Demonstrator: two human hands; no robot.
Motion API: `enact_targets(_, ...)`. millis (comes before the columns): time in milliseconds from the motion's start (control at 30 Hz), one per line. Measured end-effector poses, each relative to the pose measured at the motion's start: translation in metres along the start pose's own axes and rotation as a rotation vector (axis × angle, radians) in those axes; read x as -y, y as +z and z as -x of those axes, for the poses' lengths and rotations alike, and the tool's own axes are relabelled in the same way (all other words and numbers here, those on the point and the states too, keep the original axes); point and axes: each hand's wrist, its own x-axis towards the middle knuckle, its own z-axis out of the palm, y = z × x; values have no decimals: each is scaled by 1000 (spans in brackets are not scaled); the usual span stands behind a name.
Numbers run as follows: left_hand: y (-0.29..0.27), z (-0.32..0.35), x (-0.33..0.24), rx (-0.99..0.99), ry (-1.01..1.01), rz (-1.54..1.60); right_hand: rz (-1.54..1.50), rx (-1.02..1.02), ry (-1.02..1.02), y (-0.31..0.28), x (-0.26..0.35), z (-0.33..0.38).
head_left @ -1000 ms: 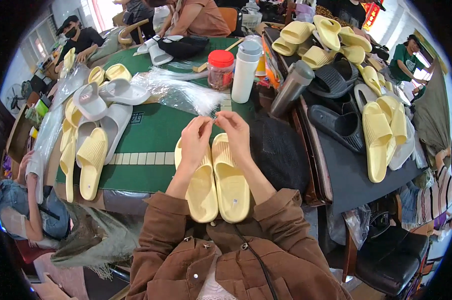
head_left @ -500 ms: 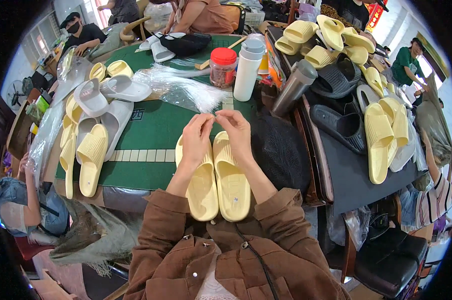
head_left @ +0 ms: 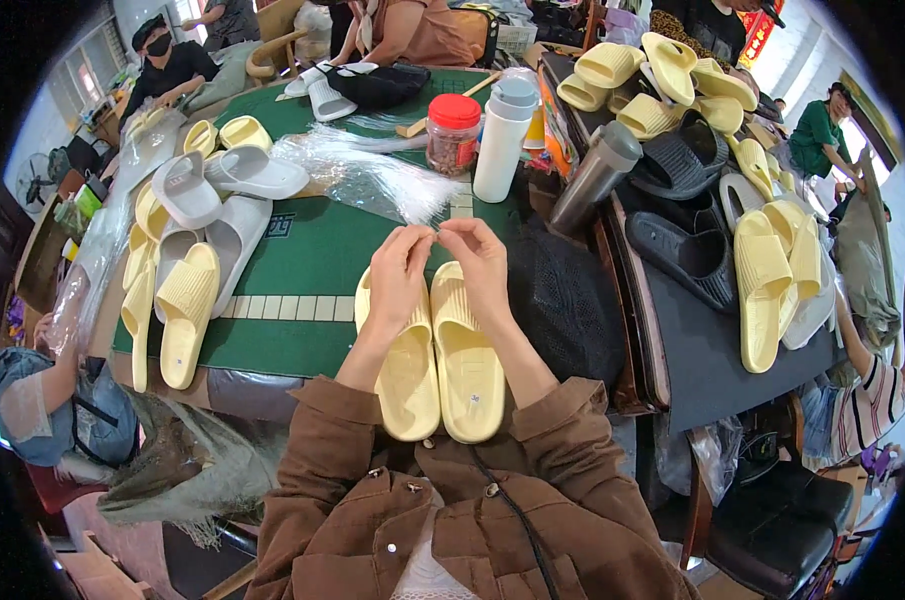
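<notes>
Close by, pair of pale yellow slippers (head_left: 470,380) side by side at near edge of green surface (head_left: 307,255), straps pointing away. Left hand (head_left: 399,268) and right hand (head_left: 477,262) raised above straps, forearms angled inward, fingertips almost meeting; each grip pinched closed about small item (head_left: 435,229), too tiny to identify. Beyond: clear bag (head_left: 357,180) holding white strands; red-lidded jar (head_left: 452,148), brownish contents; white bottle (head_left: 502,150), contents hidden.

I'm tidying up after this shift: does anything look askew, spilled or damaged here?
One yellow slipper, at the green table's left side, looks tipped onto its edge: it shows only a narrow profile, whereas the neighbouring yellow slipper shows its footbed. I see no spill or damage.
</notes>
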Motion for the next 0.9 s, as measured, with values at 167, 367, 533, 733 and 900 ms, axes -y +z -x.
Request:
enact_targets(167, 1, -1, 2, 7, 5, -20, -28, -7, 27, -3, 1, -1)
enact_targets(367, -1, -3, 0, -5, -28, -29, -16, 35, 31, -1, -3, -5)
enact_targets(533, 1, 0, 6, -66, 3, -81, 163, 28, 20, 1, 4, -1)
enact_targets(733, 3, 3, 4, -57, 74, -109, 109, 30, -20, -4, -3, 0)
enact_targets(900, 2, 3, -2, -38, 14, -70, 131, 24, -9, -3, -6, 0)
